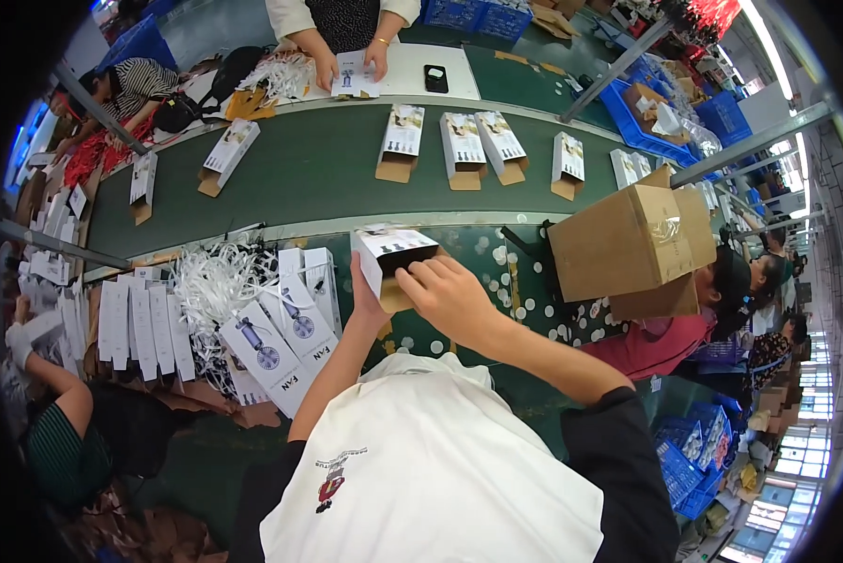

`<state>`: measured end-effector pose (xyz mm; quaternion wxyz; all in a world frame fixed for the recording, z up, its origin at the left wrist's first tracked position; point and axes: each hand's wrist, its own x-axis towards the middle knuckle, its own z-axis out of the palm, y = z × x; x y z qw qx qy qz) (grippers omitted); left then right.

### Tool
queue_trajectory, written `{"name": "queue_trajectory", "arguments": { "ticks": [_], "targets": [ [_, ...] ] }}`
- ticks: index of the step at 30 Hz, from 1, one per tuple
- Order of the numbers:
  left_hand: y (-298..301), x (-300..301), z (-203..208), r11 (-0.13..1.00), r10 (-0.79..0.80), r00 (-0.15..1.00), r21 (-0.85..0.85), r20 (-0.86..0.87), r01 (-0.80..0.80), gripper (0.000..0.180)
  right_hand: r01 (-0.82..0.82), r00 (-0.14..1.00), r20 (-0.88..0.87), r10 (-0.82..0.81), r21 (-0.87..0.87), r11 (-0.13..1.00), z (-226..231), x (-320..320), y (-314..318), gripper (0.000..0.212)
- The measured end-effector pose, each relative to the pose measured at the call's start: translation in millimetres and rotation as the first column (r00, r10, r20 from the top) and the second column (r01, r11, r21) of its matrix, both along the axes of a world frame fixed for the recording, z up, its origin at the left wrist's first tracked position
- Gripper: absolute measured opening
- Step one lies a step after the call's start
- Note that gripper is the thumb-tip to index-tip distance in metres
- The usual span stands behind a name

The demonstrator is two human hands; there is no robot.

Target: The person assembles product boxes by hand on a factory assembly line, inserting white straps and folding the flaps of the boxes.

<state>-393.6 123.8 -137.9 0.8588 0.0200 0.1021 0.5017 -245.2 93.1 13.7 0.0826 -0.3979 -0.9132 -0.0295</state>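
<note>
My left hand (366,293) held the white box (396,242) above the green bench (537,279), seemingly to steady its open end for my right hand (448,293), fingers bent there, contents untellable.

The person wears a loose white cloth top (449,469), creased and bunched at its upper edge, with wide black fabric sleeves (618,455). A small red-and-dark printed figure (330,490) sits beneath dark lettering (341,460). The left hand (367,293) and right hand (451,298) are bare.
</note>
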Motion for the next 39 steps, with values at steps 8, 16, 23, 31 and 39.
{"name": "queue_trajectory", "arguments": {
  "ticks": [8,16,23,31,39],
  "targets": [
    [20,-63,-49,0.999,0.05,0.976,-0.002,-0.212,-0.051,0.059,-0.027,0.995,-0.089,0.04,0.143,0.989,-145,-36,6,0.041],
    [51,-85,-52,0.881,0.421,0.365,0.279,-0.83,-0.382,0.063,-0.19,0.876,-0.457,-0.152,-0.618,0.763,-196,-39,31,0.067],
    [68,-25,-70,0.92,0.39,0.62,0.31,-0.681,-0.238,0.074,-0.657,-0.278,-0.208,-0.938,-0.671,0.344,-230,-16,62,0.034],
    [105,15,-141,0.978,-0.128,0.838,-0.208,-0.53,0.018,0.082,-0.614,-0.373,0.078,-0.924,-0.768,0.183,-260,30,95,0.036],
    [68,-36,-96,0.983,-0.179,0.633,-0.159,-0.753,0.089,0.066,-0.553,-0.544,-0.076,-0.836,-0.716,0.426,-287,55,234,0.036]
  ]
}}
